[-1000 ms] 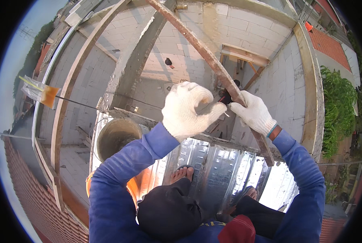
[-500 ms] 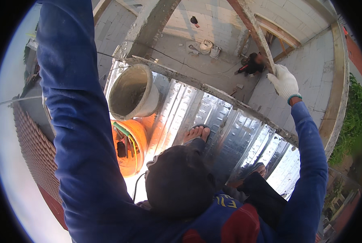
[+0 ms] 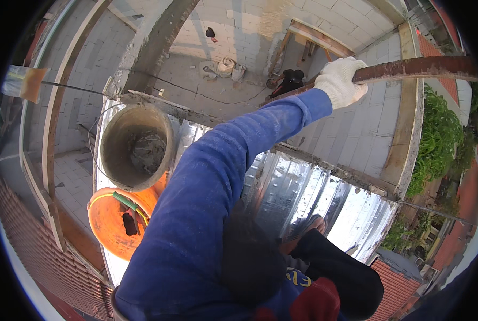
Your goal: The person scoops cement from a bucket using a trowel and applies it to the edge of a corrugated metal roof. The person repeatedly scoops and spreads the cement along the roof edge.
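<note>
My left hand (image 3: 340, 82), in a white knitted glove, is closed around a long reddish-brown beam (image 3: 418, 68). The beam runs from the hand out toward the right edge. My left arm, in a blue sleeve, reaches across the middle and hides part of the metal sheeting. My right hand is out of view. Left of the arm stands a grey, cement-caked bucket (image 3: 167, 144) with wet-looking mortar (image 3: 150, 152) inside. Nearer than it is an orange container (image 3: 105, 227) with a green-handled tool (image 3: 125, 201) in it.
Shiny corrugated metal sheeting (image 3: 282, 187) lies underfoot, bordered by a rough concrete edge (image 3: 351, 179). Beyond it the floor drops to a lower room, where a person in dark clothes (image 3: 291, 81) crouches near white sacks (image 3: 226, 67). A thin cable (image 3: 196, 92) crosses that opening.
My left arm has swung from the upper left across to the right, and its hand now grips the beam. My right hand, previously on the beam, has left view. The beam has turned toward the right.
</note>
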### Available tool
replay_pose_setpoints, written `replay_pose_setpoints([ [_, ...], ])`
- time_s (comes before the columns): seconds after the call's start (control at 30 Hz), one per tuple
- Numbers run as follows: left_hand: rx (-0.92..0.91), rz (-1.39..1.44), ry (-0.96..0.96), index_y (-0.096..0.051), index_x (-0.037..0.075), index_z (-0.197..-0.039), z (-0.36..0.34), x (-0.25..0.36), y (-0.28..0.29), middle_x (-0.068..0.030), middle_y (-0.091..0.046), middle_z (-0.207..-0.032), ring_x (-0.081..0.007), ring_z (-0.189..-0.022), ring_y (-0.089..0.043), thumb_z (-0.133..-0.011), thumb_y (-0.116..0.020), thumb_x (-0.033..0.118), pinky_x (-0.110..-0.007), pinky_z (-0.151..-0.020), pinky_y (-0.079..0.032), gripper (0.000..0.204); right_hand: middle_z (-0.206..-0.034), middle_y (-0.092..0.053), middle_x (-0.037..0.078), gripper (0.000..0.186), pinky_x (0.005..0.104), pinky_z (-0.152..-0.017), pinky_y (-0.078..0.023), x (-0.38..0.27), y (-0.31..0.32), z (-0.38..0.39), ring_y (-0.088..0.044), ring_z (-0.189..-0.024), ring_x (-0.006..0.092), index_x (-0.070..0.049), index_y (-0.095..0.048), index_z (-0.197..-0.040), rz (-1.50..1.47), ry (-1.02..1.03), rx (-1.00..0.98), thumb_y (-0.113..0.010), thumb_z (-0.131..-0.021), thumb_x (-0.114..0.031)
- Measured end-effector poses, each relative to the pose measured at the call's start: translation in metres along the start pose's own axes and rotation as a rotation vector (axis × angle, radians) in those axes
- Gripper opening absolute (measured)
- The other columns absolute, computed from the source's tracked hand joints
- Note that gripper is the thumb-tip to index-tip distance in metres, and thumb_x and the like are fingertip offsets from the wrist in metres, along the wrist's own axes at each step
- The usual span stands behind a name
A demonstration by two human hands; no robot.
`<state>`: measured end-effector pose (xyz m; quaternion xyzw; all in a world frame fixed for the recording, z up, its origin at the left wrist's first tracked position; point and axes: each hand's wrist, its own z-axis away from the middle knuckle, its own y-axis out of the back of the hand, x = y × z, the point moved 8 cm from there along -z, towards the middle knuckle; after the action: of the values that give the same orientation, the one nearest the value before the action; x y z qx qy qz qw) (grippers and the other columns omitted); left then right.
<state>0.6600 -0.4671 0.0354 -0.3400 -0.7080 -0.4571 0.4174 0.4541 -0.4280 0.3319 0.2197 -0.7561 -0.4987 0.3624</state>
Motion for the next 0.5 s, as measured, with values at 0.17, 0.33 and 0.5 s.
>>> replay_pose_setpoints([
  [0.17, -0.127, -0.109, -0.041, -0.084, 0.023, -0.114, 0.071, -0.036, -0.075, -0.0009, -0.077, -0.131, -0.0283, -0.139, -0.064, -0.095, -0.083, 0.024, -0.061, -0.137, -0.025, 0.019, -0.157, -0.063, 0.022, 0.085, 0.0531, -0.111, -0.059, -0.023, -0.005, 0.055, -0.069, -0.138, 0.0424, -0.013, -0.054, -0.168, 0.029, -0.018, -0.536, -0.088, -0.096, -0.043],
  [0.33, -0.259, -0.078, -0.137, -0.082, 0.024, -0.109, 0.107, -0.062, -0.099, 0.0016, -0.076, -0.125, -0.0282, -0.137, -0.065, -0.096, -0.081, 0.020, -0.065, -0.136, -0.023, 0.013, -0.151, -0.066, 0.021, 0.086, 0.0524, -0.107, -0.060, -0.047, -0.002, 0.082, -0.071, -0.132, 0.0420, -0.011, -0.055, -0.166, -0.006, -0.027, -0.841, -0.090, -0.092, -0.037],
  [0.5, -0.512, -0.069, -0.007, -0.081, 0.021, -0.119, 0.113, -0.067, -0.128, -0.0050, -0.077, -0.128, -0.0337, -0.130, -0.070, -0.097, -0.078, 0.015, -0.058, -0.127, -0.040, 0.023, -0.144, -0.069, 0.021, 0.086, 0.0517, -0.103, -0.061, -0.066, 0.021, 0.093, -0.074, -0.126, 0.0416, -0.009, -0.056, -0.164, -0.045, -0.075, -1.030, -0.092, -0.089, -0.032],
])
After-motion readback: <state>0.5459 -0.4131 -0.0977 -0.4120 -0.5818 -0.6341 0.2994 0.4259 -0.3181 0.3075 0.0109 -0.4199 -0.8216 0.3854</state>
